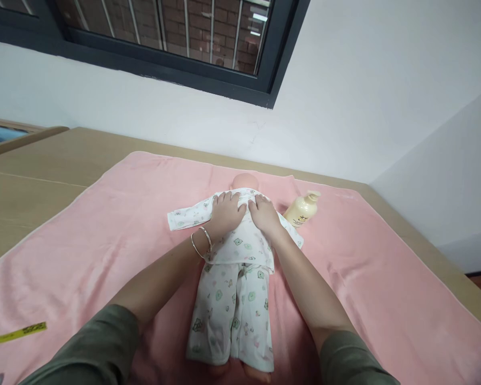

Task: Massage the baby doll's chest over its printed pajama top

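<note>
A baby doll (244, 181) lies stretched out on a pink blanket, its bald head away from me and its face not showing. It wears a white printed top (244, 247) with long sleeves spread to the sides and matching trousers (228, 315). Flat on the upper left of the top rests my left hand (226, 211), fingers apart, with bangles at the wrist. My right hand (264, 215) lies open on the upper right of the top, its thumb close to the left one. Neither hand grips anything. Bare feet (258, 373) stick out below the trousers.
A pale yellow pump bottle (302, 209) leans beyond the right sleeve. The pink blanket (116, 224) covers much of the wooden surface (36, 187). A yellow measuring tape (16, 334) lies at the lower left. Behind stand a white wall (324, 107) and a dark-framed window (164, 61).
</note>
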`<state>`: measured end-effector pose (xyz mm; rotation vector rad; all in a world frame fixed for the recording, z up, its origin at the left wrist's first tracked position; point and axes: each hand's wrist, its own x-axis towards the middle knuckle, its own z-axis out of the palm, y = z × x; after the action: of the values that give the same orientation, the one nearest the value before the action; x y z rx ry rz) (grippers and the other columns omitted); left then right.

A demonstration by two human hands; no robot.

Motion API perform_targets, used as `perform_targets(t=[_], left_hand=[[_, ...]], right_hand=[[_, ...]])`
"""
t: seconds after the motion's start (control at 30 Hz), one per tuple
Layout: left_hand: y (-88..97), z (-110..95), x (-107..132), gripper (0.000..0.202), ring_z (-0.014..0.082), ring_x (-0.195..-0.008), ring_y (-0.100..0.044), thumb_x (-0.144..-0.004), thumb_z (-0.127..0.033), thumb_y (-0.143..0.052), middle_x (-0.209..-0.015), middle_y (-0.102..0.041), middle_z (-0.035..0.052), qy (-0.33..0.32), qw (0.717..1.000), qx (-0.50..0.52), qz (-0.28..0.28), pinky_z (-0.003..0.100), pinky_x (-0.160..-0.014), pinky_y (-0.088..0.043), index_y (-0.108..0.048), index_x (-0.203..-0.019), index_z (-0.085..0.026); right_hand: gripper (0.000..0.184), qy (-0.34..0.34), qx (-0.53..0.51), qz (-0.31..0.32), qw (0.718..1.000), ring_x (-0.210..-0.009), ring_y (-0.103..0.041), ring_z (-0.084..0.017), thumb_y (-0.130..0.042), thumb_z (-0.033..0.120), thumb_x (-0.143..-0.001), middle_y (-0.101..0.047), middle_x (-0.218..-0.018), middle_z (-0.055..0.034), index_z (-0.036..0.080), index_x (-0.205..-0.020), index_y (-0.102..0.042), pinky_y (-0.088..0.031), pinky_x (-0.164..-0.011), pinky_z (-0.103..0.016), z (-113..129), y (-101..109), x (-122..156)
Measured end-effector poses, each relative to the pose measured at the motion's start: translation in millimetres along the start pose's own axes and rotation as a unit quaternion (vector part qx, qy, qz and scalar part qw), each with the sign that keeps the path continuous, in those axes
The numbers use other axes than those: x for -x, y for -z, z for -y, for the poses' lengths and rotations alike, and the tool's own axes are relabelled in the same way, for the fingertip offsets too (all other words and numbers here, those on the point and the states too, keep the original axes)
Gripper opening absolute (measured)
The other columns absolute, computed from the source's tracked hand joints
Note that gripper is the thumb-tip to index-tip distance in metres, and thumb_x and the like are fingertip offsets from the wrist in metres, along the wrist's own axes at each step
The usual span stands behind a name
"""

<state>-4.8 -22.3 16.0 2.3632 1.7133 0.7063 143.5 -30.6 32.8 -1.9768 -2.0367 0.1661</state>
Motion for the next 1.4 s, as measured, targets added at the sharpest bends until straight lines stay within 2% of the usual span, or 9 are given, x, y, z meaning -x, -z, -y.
perform_targets(t=[0.27,0.43,0.57,0.73,0.87,1.0,1.17,1.3,1.4], left_hand=[[-3.7,-23.4,20.0,0.052,0.0385,-0.143,-0.045,-0.102,-0.035,-0.04,-0.15,-0.055,0.0211,0.0,0.999,-0.044,-0.031,0.053,-0.115,-0.038,-0.051,-0.147,-0.012],[-1.9,0.0,0.0,0.046,0.0307,-0.136,-0.053,-0.102,-0.031,-0.037,-0.143,-0.062,0.015,-0.049,0.999,0.011,0.0,0.048,-0.116,-0.04,-0.057,-0.141,-0.017],[0.1,16.2,-15.6,0.041,0.0268,-0.128,-0.058,-0.101,-0.03,-0.037,-0.134,-0.067,0.0121,-0.046,0.998,0.036,0.036,0.043,-0.113,-0.043,-0.061,-0.133,-0.019],[-7.0,-5.9,0.9,0.047,0.0333,-0.139,-0.05,-0.102,-0.03,-0.038,-0.147,-0.058,0.0179,-0.005,1.0,0.001,-0.007,0.051,-0.117,-0.037,-0.054,-0.143,-0.015],[-12.5,-20.1,14.9,0.05,0.0364,-0.149,-0.039,-0.101,-0.031,-0.041,-0.155,-0.05,0.0197,-0.012,0.999,-0.001,-0.032,0.053,-0.12,-0.032,-0.051,-0.147,-0.014],[-7.0,-2.3,-0.6,0.048,0.0337,-0.143,-0.047,-0.099,-0.025,-0.04,-0.15,-0.056,0.0176,-0.039,0.999,0.032,-0.005,0.053,-0.12,-0.034,-0.055,-0.143,-0.015],[-0.5,21.7,-24.9,0.044,0.0251,-0.126,-0.062,-0.099,-0.017,-0.032,-0.134,-0.068,0.0127,-0.069,0.992,0.097,0.049,0.042,-0.113,-0.044,-0.064,-0.128,-0.016],[-9.1,3.4,-8.1,0.045,0.0331,-0.138,-0.052,-0.1,-0.024,-0.037,-0.144,-0.06,0.0181,-0.028,0.998,0.047,-0.008,0.053,-0.119,-0.036,-0.058,-0.139,-0.014],[-15.4,-13.5,9.2,0.048,0.0368,-0.145,-0.044,-0.1,-0.026,-0.041,-0.151,-0.054,0.021,-0.027,0.998,0.028,-0.042,0.056,-0.121,-0.033,-0.054,-0.144,-0.012]], right_hand=[[0.058,0.031,-0.045,0.04,0.998,-0.147,-0.045,-0.026,-0.036,0.041,-0.106,-0.049,-0.158,-0.0182,0.008,-0.152,-0.045,-0.034,-0.119,-0.037,-12.9,7.7,-5.6],[0.057,-0.014,0.026,0.01,0.999,-0.151,-0.038,-0.032,-0.029,0.034,-0.106,-0.045,-0.161,-0.0198,0.007,-0.155,-0.042,-0.025,-0.124,-0.048,11.4,1.7,8.7],[0.06,-0.022,0.032,0.023,0.999,-0.155,-0.03,-0.037,-0.029,0.033,-0.105,-0.036,-0.165,-0.0206,0.006,-0.159,-0.035,-0.022,-0.125,-0.054,30.3,-1.7,20.4],[0.06,-0.009,-0.014,0.043,0.999,-0.155,-0.03,-0.032,-0.028,0.031,-0.104,-0.035,-0.166,-0.0184,0.007,-0.158,-0.036,-0.022,-0.126,-0.048,10.6,2.3,5.3],[0.06,-0.026,-0.027,0.043,0.998,-0.155,-0.032,-0.03,-0.026,0.034,-0.105,-0.036,-0.166,-0.0183,0.008,-0.156,-0.041,-0.023,-0.126,-0.047,-1.8,4.4,-4.3],[0.06,-0.041,-0.002,0.034,0.999,-0.156,-0.029,-0.034,-0.028,0.032,-0.105,-0.035,-0.166,-0.0185,0.007,-0.159,-0.035,-0.021,-0.126,-0.051,16.7,1.2,8.7],[0.058,-0.012,-0.002,0.009,1.0,-0.156,-0.026,-0.036,-0.03,0.031,-0.105,-0.035,-0.167,-0.0182,0.012,-0.159,-0.037,-0.02,-0.126,-0.055,32.0,-5.2,20.2],[0.055,-0.023,-0.053,0.005,0.998,-0.154,-0.034,-0.03,-0.03,0.03,-0.104,-0.041,-0.164,-0.015,0.015,-0.155,-0.045,-0.023,-0.125,-0.052,8.7,-3.5,3.7],[0.052,-0.03,-0.082,0.002,0.996,-0.153,-0.037,-0.026,-0.028,0.033,-0.105,-0.047,-0.161,-0.0117,0.019,-0.15,-0.052,-0.023,-0.126,-0.051,-6.6,-0.1,-6.5]])
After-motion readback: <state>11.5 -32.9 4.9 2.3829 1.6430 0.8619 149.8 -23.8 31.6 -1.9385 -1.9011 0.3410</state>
